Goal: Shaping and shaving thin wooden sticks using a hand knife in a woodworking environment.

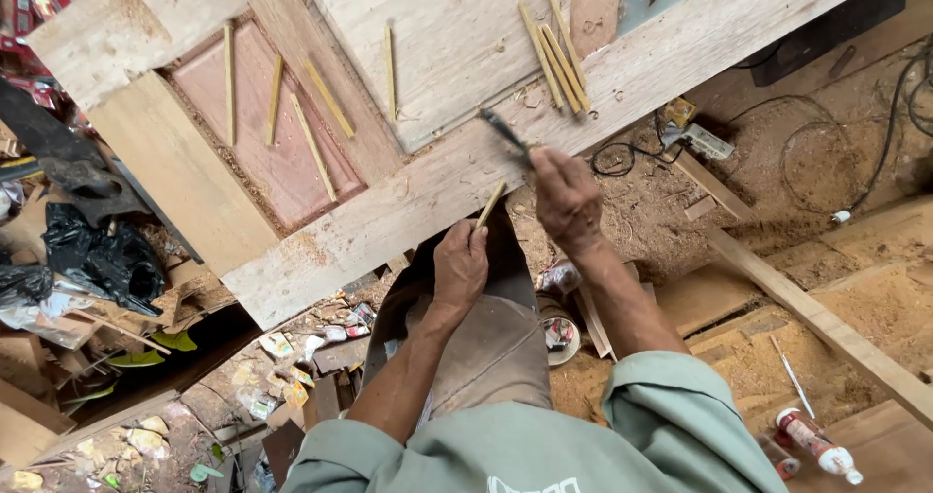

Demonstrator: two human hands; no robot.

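The left hand (460,263) pinches a thin pale wooden stick (491,203), tip set vs. the long pale wood plank (408,201) edge for support. The right hand (567,196), fist closed, grips a dark-handled tool (505,133) just above; more sticks (556,57) lie near.

We have both arms stretched forward and down, bare from the rolled grey-green sleeves to the wrists. Our left hand (460,264) sits lower and nearer the body, back of the hand up, fingers curled in a tight pinch with the grip closed at the fingertips. Our right hand (566,199) is raised a little higher and further out, wrist bent, fingers wrapped into a closed fist-like grip. The two hands are near each other, not touching.
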